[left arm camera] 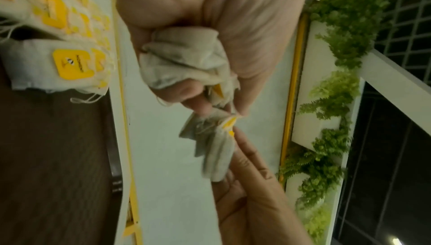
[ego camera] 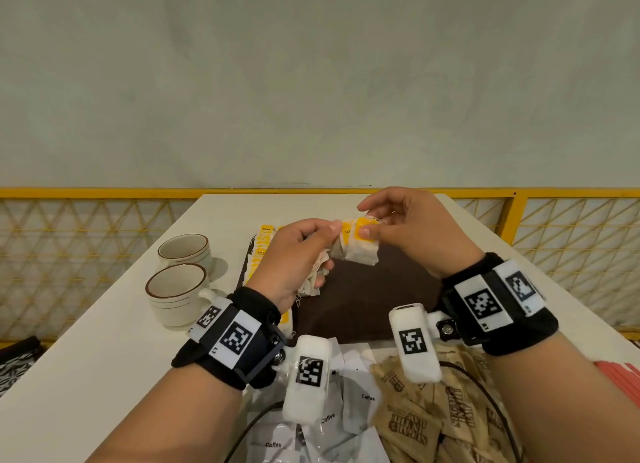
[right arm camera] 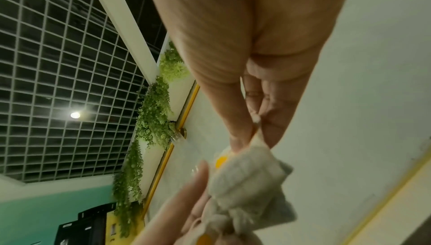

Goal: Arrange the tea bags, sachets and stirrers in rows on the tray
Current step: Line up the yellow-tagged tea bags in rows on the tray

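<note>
left hand [ego camera: 294, 254]: raised over the tray, fingers curled round a crumpled bunch of tea bags [left arm camera: 184, 63], thumb and forefinger also pinching the top of the bags held between both hands
right hand [ego camera: 408, 227]: just right of left hand, same height, thumb and fingers pinching a small stack of tea bags by the yellow tag [ego camera: 360, 228] end
held bags [ego camera: 356, 249]: hang between the two hands, touching both, off the tray
tray [ego camera: 381, 296]: dark brown, below both hands
laid bags [ego camera: 263, 244]: row with yellow tags on tray, under and left of left hand
cups [ego camera: 180, 289]: two, left of left hand, on table [ego camera: 86, 358]
coffee sachets [ego camera: 349, 400]: white, loose pile near the wrists
brown sachets [ego camera: 429, 421]: pile below right wrist
red stirrers [ego camera: 623, 376]: right of right forearm, partly cut off
</note>
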Available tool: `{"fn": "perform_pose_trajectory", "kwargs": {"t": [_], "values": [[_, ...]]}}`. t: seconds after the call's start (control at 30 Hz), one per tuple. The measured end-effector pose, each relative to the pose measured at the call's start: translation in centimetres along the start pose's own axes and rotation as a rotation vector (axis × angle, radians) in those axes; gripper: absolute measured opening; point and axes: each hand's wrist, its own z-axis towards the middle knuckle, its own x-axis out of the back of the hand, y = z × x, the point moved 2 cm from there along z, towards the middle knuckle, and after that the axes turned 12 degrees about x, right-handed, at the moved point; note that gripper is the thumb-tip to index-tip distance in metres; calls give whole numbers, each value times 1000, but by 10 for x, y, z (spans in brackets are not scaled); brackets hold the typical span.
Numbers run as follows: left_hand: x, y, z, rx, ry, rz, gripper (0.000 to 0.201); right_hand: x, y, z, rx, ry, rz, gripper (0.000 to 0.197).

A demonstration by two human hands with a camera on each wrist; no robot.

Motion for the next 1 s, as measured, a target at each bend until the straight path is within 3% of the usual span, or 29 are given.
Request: {"fn": "perform_pose_trajectory", "kwargs": {"t": [0.23,0.33,0.43,0.57,0.77,0.87,1.0], "values": [[3,-5,4,-36,109,20,5,8,-3,1,16,61,-20,24],[7,-5,5,-50,155,31,6,16,-11,-1,37,-12,25,26],[4,-3,3,-46,87,80,2,14,-17,-5,39,-139,28,33],[-3,-4,0,62,-69,81,7,5,-11,-3,27,-172,-131,28],[-6,-4,1,325,-225,-427,21,12,-10,-5,54,-211,-285,12],[-4,-2,1,456,-328,-669,27,15,-15,-5,38,-176,-129,9],[1,-1,4,470,-334,-808,26,12,-27,-8,88,-245,37,13]]}}
